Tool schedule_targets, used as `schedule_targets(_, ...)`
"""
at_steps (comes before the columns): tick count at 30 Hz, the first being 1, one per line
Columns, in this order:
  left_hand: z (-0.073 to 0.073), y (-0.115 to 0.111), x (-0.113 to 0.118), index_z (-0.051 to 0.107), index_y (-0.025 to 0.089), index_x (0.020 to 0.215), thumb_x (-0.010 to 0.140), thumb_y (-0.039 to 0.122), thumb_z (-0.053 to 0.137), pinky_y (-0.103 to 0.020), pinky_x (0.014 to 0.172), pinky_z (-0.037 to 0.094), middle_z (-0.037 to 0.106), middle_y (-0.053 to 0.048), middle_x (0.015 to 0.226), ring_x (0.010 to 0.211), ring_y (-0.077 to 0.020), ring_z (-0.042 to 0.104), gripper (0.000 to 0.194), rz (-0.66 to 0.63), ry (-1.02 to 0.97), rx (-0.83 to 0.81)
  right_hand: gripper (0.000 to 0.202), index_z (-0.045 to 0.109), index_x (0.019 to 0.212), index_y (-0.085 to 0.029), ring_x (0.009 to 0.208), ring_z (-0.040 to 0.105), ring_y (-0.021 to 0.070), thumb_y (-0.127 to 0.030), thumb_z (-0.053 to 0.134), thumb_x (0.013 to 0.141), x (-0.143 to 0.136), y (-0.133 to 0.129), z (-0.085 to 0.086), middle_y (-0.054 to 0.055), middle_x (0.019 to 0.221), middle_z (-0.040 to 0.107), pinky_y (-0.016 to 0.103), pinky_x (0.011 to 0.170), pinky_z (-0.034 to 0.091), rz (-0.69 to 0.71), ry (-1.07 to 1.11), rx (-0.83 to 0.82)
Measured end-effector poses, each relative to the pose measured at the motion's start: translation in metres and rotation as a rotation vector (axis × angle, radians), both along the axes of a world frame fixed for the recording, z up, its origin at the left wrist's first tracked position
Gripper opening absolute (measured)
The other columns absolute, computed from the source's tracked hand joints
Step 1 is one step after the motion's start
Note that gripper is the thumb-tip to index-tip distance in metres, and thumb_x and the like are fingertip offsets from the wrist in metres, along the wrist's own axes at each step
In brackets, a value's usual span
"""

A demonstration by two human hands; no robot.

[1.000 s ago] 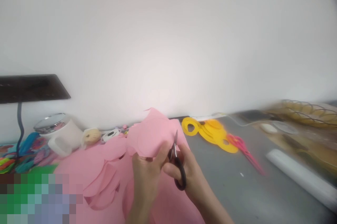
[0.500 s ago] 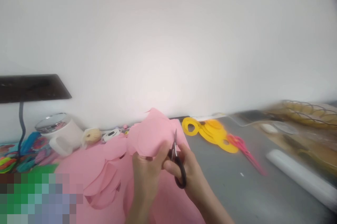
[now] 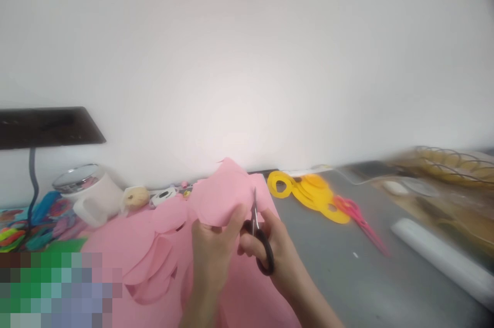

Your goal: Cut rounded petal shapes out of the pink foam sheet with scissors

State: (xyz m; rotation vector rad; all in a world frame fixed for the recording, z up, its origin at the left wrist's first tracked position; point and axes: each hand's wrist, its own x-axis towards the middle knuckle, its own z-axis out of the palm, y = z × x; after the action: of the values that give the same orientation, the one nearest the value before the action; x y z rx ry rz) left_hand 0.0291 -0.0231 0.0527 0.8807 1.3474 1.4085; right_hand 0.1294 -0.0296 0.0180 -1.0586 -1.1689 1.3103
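Observation:
My left hand (image 3: pixel 216 246) pinches the lower edge of a pink paper piece (image 3: pixel 222 194), its thumb pointing up along the front. Close beside it, my right hand (image 3: pixel 280 246) has its fingers in the handles of black-handled scissors (image 3: pixel 254 220). The blades point upward at the right edge of the held paper. Beneath both hands lie larger pink sheets (image 3: pixel 119 246), with several curved cut pieces (image 3: pixel 152 271) on the left.
A white mug-like container (image 3: pixel 96 197) stands at the back left near coloured yarn (image 3: pixel 46 215). Yellow paper rings (image 3: pixel 316 197) and pink scissors (image 3: pixel 360 220) lie right on the grey surface (image 3: pixel 332 276). A white roll (image 3: pixel 443 261) is farther right.
The held pink paper has turned and shifted slightly. The scissors' blades have moved a little left and now look closer together.

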Motion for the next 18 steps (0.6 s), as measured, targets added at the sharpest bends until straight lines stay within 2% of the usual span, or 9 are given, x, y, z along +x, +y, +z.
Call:
schedule_targets(5,-0.002,0.0,-0.001,0.065,0.016,0.049,0.064,0.038,0.074,-0.025,0.035,0.04,0.053,0.001,0.036,0.034,-0.0131,0.047,0.028,-0.044,0.025,-0.005,0.032,0.051,0.086,-0.02,0.056,0.053,0.0153,-0.035,0.074,0.07,-0.003,-0.001,-0.001,-0.005,0.056,0.054,0.027,0.051,0.042,-0.025,-0.007,-0.019)
schedule_targets(9,-0.002,0.0,0.001,0.059,0.016,0.043,0.064,0.041,0.074,-0.023,0.034,0.036,0.048,0.002,0.033,0.033,-0.011,0.042,0.036,0.004,-0.01,-0.026,0.034,0.05,0.084,-0.021,0.055,0.053,0.0151,-0.035,0.076,0.068,-0.006,0.0,-0.002,-0.006,0.054,0.052,0.026,0.052,0.042,-0.002,0.022,-0.022)
schedule_targets(12,-0.003,0.001,0.001,0.06,0.016,0.045,0.057,0.044,0.079,-0.024,0.032,0.035,0.047,0.003,0.034,0.033,-0.0111,0.042,0.036,0.067,-0.066,-0.094,0.045,0.05,0.092,-0.022,0.051,0.047,0.0132,-0.039,0.08,0.063,-0.007,0.0,-0.003,-0.009,0.052,0.049,0.025,0.05,0.038,0.055,0.076,-0.02)
schedule_targets(15,-0.003,0.002,-0.001,0.066,0.013,0.054,0.052,0.042,0.083,-0.023,0.038,0.041,0.056,0.0,0.043,0.04,-0.0136,0.052,0.033,0.123,-0.06,-0.078,0.056,0.046,0.096,-0.023,0.05,0.039,0.0107,-0.04,0.084,0.059,-0.006,0.0,0.001,-0.01,0.054,0.046,0.023,0.048,0.031,0.087,0.128,-0.05)
schedule_targets(18,-0.005,0.003,-0.003,0.068,0.012,0.055,0.053,0.039,0.083,-0.024,0.046,0.047,0.063,-0.003,0.05,0.05,-0.0164,0.059,0.031,0.092,-0.029,-0.022,0.06,0.043,0.093,-0.022,0.052,0.037,0.0099,-0.038,0.087,0.056,-0.004,0.0,0.008,-0.009,0.058,0.048,0.024,0.05,0.03,0.076,0.185,-0.07)
